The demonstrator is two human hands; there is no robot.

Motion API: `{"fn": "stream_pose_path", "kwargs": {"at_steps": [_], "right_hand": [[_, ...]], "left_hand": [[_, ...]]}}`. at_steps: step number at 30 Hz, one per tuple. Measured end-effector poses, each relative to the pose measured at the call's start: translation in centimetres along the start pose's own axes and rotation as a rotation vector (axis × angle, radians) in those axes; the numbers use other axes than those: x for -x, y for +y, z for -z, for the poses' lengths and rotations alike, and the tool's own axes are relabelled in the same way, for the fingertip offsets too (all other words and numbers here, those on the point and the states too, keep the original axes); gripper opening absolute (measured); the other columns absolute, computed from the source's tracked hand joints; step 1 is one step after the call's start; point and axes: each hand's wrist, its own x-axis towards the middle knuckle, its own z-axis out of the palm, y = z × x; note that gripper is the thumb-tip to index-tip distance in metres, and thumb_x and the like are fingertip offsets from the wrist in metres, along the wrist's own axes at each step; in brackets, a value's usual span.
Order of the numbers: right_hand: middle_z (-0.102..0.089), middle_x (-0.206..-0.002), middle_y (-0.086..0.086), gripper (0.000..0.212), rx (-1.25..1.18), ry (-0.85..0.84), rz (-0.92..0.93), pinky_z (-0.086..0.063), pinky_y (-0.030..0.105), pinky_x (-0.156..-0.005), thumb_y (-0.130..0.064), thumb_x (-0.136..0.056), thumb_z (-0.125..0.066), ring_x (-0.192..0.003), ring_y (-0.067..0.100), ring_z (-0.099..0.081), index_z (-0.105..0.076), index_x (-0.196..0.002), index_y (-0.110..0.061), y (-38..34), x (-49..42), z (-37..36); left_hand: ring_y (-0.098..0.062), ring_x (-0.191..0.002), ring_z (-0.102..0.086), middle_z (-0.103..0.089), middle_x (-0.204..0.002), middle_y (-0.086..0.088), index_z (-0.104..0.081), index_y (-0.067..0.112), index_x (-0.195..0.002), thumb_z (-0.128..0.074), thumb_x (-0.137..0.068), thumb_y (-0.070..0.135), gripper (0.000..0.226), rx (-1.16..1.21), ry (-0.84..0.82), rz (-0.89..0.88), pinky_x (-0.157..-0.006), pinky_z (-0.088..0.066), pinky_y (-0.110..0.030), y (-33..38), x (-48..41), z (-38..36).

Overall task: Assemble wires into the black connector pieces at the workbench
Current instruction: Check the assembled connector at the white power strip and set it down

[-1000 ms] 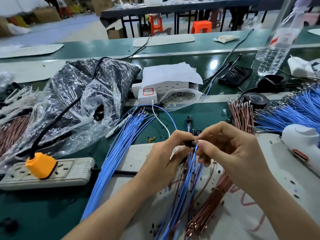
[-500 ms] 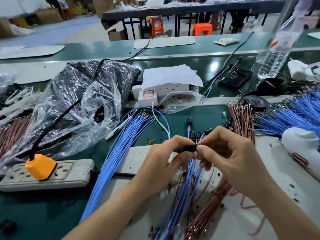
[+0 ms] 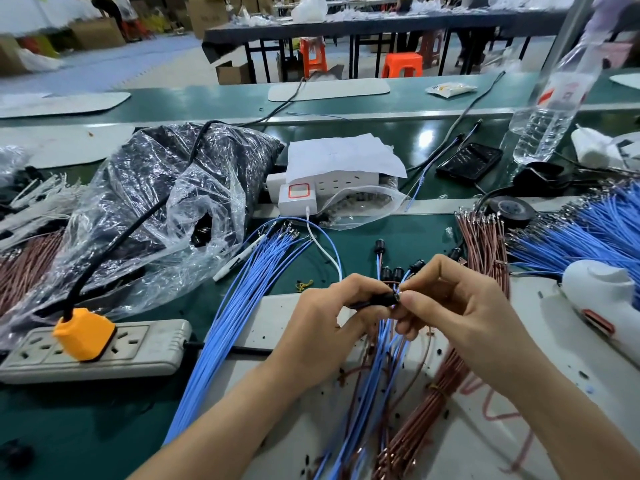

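Barely shifted since before, the left hand (image 3: 322, 320) pinches the small black cylindrical connector (image 3: 382, 300) in its fingers above the green bench (image 3: 398, 233); at its 3 o'clock, the right hand (image 3: 460, 306) fingers hold a thin blue wire (image 3: 403, 284) at its opening.

Factory assembly hall: long green workbench (image 3: 346, 98), bundled blue wires (image 3: 242, 306), stacked cardboard boxes (image 3: 204, 15) behind.

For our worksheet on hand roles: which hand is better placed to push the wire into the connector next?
Probably the right hand: it pinches the wire at the connector's end, while the left hand grips the connector body, steadying it.
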Motion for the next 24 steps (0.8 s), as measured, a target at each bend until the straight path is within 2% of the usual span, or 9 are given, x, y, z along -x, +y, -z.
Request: {"fn": "stream_pose_path", "kwargs": {"at_steps": [3,5,8,14,20,24], "right_hand": [[-0.07,-0.076,0.008,0.012,0.118,-0.029,0.036,-0.056,0.022,-0.066,0.01,-0.084,-0.062,-0.066,0.018,-0.068,-0.058,-0.083,-0.001,0.05,0.02,-0.09],[-0.07,-0.072,0.007,0.01,0.094,-0.034,0.022,-0.054,0.021,-0.061,0.008,-0.084,-0.062,-0.06,0.015,-0.065,-0.059,-0.083,-0.001,0.05,-0.02,0.03],[-0.069,-0.068,0.013,0.003,0.028,-0.036,-0.013,-0.053,0.023,-0.053,0.004,-0.084,-0.06,-0.053,0.019,-0.063,-0.06,-0.083,0.002,-0.1,-0.1,0.24],[-0.068,-0.065,0.015,0.005,-0.02,-0.019,-0.051,-0.051,0.022,-0.05,0.006,-0.086,-0.059,-0.052,0.021,-0.063,-0.057,-0.081,0.005,0.57,-0.3,0.3],[-0.069,-0.069,0.016,0.016,0.015,-0.044,0.0,-0.055,0.026,-0.059,-0.014,-0.074,-0.066,-0.058,0.021,-0.066,-0.06,-0.081,0.0,0.53,-0.21,0.23],[-0.068,-0.067,0.019,0.012,-0.032,-0.081,-0.044,-0.054,0.024,-0.057,-0.011,-0.074,-0.065,-0.057,0.023,-0.066,-0.059,-0.078,0.0,0.59,-0.26,0.43]], "left_hand": [[0.003,-0.06,-0.062,-0.07,-0.076,0.01,-0.066,0.011,-0.1,-0.063,-0.087,0.021,0.016,0.036,0.018,0.013,-0.068,-0.05,-0.016,0.25,-0.07,0.13],[0.002,-0.06,-0.062,-0.067,-0.073,0.013,-0.066,0.01,-0.101,-0.063,-0.088,0.02,0.017,0.023,0.003,0.018,-0.068,-0.049,-0.014,0.24,-0.06,0.11],[0.007,-0.065,-0.062,-0.065,-0.079,0.017,-0.066,0.007,-0.105,-0.064,-0.087,0.011,0.018,0.001,-0.023,0.018,-0.071,-0.047,-0.012,0.07,0.01,-0.07],[0.014,-0.076,-0.06,-0.065,-0.088,0.02,-0.066,0.007,-0.105,-0.067,-0.085,0.007,0.02,-0.023,-0.041,0.004,-0.077,-0.045,-0.01,-0.23,-0.04,-0.08],[0.004,-0.065,-0.064,-0.072,-0.084,0.005,-0.067,0.007,-0.103,-0.067,-0.086,0.01,0.017,-0.009,-0.03,0.021,-0.071,-0.049,-0.014,-0.45,-0.03,-0.03],[0.004,-0.07,-0.065,-0.069,-0.081,0.019,-0.067,0.009,-0.101,-0.068,-0.084,0.009,0.016,0.027,-0.065,0.048,-0.074,-0.045,-0.009,-0.58,0.05,-0.07]]}}
